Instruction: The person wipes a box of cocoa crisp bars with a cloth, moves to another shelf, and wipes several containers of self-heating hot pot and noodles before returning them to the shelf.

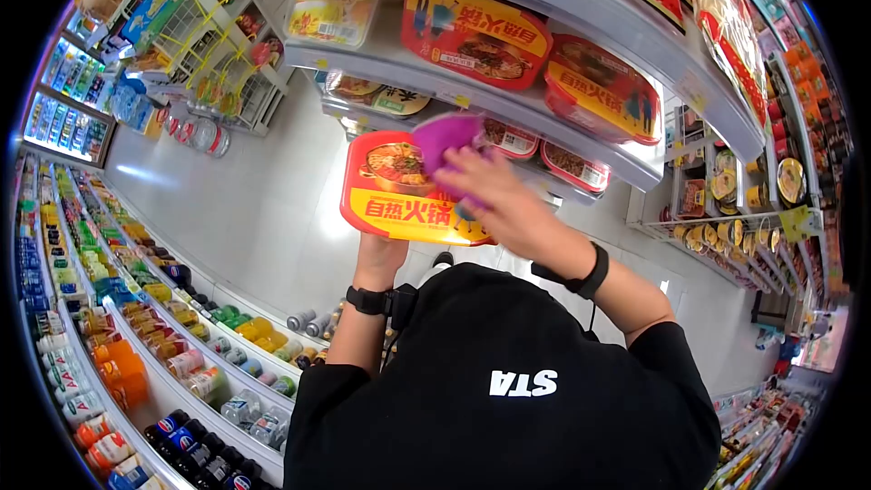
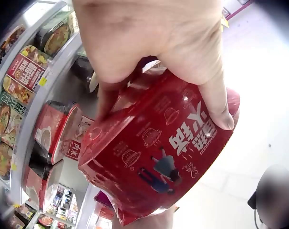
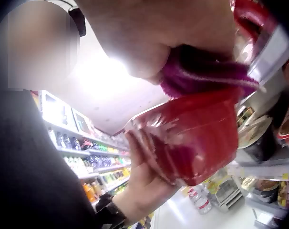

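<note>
In the head view, a red and yellow boxed meal (image 1: 404, 209) is held up in front of the chest. The left hand (image 1: 379, 259) supports its near edge from below; in the left wrist view that hand (image 2: 154, 38) grips the red box (image 2: 154, 143), thumb and fingers on different sides. The right hand (image 1: 499, 204) holds a purple cloth (image 1: 446, 138) against the top right of the box. Seen from the right wrist, the cloth (image 3: 197, 78) lies between the right hand (image 3: 159, 33) and the red tub (image 3: 192, 138); some right fingertips are hidden.
Beyond the box, a shelf (image 1: 472, 95) carries more boxed meals (image 1: 476, 34), with bowls on the tier below. Bottled drinks (image 1: 195, 454) line shelves at the left. A rack of cup noodles (image 1: 726, 236) stands at the right, and bottles (image 1: 198, 133) lie on the floor (image 1: 245, 186).
</note>
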Tool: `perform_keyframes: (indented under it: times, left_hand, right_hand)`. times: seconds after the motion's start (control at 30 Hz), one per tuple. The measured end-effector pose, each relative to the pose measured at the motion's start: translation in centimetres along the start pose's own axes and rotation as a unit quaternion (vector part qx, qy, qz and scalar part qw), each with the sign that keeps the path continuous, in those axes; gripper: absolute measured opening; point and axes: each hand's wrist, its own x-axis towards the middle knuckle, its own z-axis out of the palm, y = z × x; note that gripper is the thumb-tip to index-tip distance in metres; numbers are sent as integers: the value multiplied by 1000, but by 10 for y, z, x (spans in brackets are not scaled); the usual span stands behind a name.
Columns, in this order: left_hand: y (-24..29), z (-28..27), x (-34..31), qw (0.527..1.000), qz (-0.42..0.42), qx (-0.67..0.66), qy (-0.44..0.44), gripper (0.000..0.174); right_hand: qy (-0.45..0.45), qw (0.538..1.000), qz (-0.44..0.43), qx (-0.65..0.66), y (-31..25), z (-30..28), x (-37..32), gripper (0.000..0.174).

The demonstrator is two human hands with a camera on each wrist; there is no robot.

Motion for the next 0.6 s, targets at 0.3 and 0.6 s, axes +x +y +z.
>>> perform_keyframes:
  times: [0.3,0.6]
  left_hand:
    - [-11,37,8,965,44,257,-23,75]
    - [5,-3,-14,999,25,36,14,85]
  right_hand:
    - [-62,987,-137,53,-24,32,38,49]
    - [-128,982,-136,13,19,3,-6,48]
